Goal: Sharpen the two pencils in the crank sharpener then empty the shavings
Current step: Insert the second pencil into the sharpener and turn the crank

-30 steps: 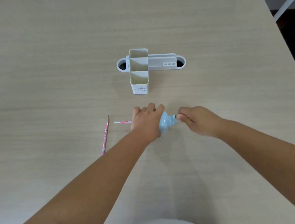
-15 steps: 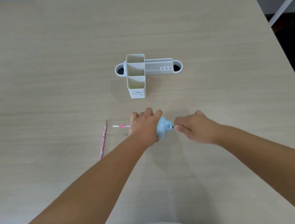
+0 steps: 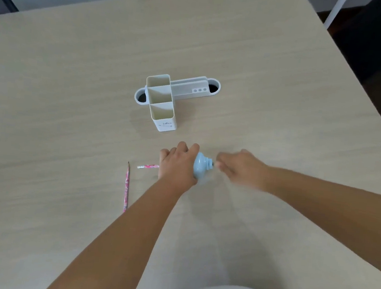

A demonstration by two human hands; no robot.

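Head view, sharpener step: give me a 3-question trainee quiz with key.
1. True or false: both pencils are in the white organizer.
2. Which hand steadies the blue sharpener? A) left B) right C) neither
3. Fill in: the loose pencil lies on the ____.

Key:
1. False. One lies loose; the other pencil sticks out from behind the left hand.
2. A. The right hand, blurred, is at the crank end.
3. table

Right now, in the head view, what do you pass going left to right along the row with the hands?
Loose pencil → inserted pencil → left hand → blue sharpener → right hand.
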